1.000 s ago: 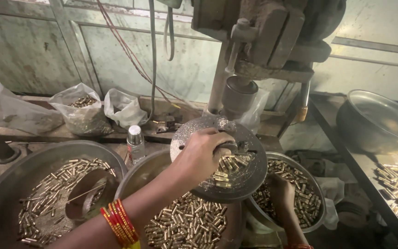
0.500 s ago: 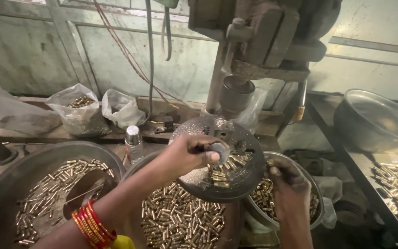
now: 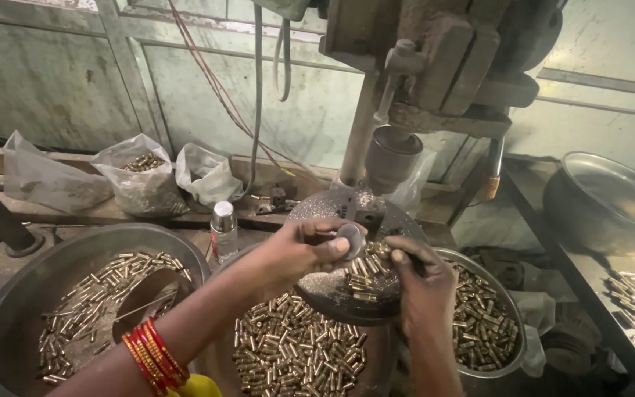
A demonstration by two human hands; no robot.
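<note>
My left hand (image 3: 299,254), with red bangles on the wrist, pinches a small round silvery metal piece (image 3: 351,240) above the round machine table (image 3: 325,287) of a drill press (image 3: 420,81). My right hand (image 3: 422,283) rests on the table's right side, fingertips among a small heap of brass tubes (image 3: 367,270). What its fingers hold, if anything, is hidden. A metal basin (image 3: 233,364) full of brass tubes lies under my left forearm.
A big basin (image 3: 9,309) with scattered brass tubes sits at left, another basin (image 3: 512,331) of tubes at right. A small bottle (image 3: 223,229) and plastic bags (image 3: 137,180) stand behind. An empty bowl (image 3: 611,206) and loose tubes lie on the right bench.
My left hand lifted off the machine table, now pinching the round piece. My right hand rose from the right basin onto the table's heap of tubes.
</note>
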